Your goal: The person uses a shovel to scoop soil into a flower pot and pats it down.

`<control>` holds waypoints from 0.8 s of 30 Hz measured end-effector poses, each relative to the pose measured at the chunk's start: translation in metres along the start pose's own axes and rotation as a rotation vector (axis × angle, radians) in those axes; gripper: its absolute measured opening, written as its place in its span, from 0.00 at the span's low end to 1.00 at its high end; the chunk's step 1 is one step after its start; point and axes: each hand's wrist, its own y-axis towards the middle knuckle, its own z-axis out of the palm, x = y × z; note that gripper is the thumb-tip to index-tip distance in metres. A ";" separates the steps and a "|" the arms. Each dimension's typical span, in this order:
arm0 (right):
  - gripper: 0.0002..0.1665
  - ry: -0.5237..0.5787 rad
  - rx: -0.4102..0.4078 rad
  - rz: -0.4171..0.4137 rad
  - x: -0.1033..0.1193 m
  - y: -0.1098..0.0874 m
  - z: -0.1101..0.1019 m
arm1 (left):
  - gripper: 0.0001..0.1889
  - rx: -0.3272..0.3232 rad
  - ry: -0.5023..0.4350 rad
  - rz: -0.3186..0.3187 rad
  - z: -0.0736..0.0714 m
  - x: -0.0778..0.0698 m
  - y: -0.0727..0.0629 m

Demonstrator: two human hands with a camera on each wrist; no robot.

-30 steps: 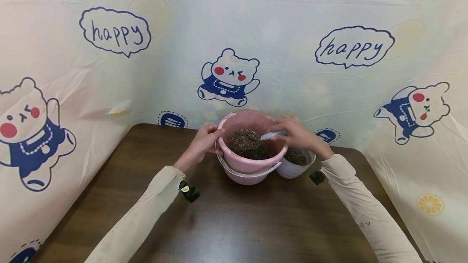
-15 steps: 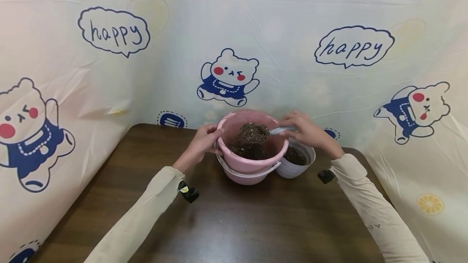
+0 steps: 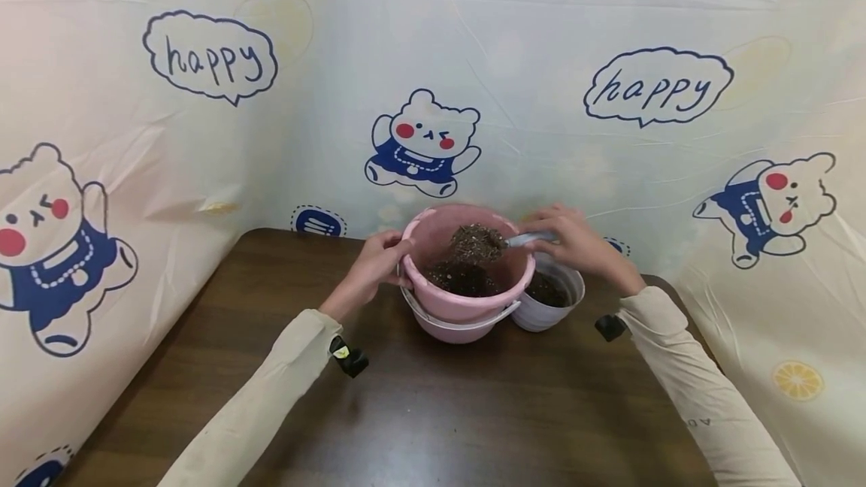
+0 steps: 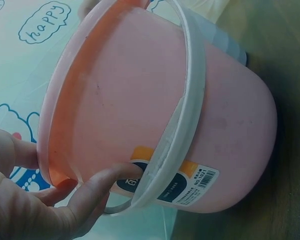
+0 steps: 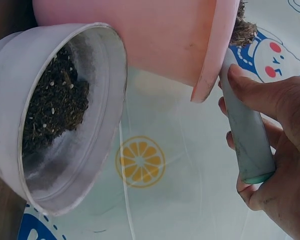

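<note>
A pink bucket with a white handle stands on the table, dark soil inside it. My left hand grips its left rim; in the left wrist view the thumb and fingers bend around the rim beside a label. In my right hand is the grey-blue handle of a trowel. Its blade is hidden under a heap of soil raised above the soil in the bucket. Just right of the bucket stands a white pot partly filled with soil.
The brown wooden table extends toward me in front of the bucket. A printed fabric wall rises close behind the bucket and pot, and runs along both sides.
My right hand has moved right and slightly up with the trowel, lifting its heap of soil off the soil in the bucket. The left hand, bucket and pot stay put.
</note>
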 end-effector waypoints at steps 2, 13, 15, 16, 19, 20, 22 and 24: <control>0.16 -0.013 -0.017 -0.004 -0.001 -0.001 -0.001 | 0.25 -0.001 -0.003 0.004 -0.001 0.000 0.000; 0.16 -0.015 -0.042 0.008 -0.002 -0.006 -0.006 | 0.26 0.005 0.012 -0.005 -0.003 0.000 -0.001; 0.15 -0.015 -0.054 -0.004 -0.005 -0.007 -0.007 | 0.26 0.001 0.014 -0.002 -0.004 0.000 -0.001; 0.15 -0.015 -0.067 -0.019 -0.006 -0.007 -0.008 | 0.25 -0.003 0.014 -0.001 -0.005 -0.001 -0.001; 0.14 -0.022 -0.111 -0.083 -0.011 -0.009 -0.012 | 0.25 -0.010 0.000 0.006 -0.005 -0.001 -0.002; 0.13 -0.025 -0.126 -0.104 -0.013 -0.011 -0.014 | 0.25 -0.010 -0.006 0.009 -0.004 -0.001 -0.001; 0.12 -0.028 -0.152 -0.128 -0.015 -0.014 -0.018 | 0.24 -0.006 -0.015 0.011 -0.002 0.000 0.000; 0.12 -0.037 -0.171 -0.129 -0.016 -0.018 -0.024 | 0.24 -0.001 -0.018 0.011 -0.001 0.001 0.001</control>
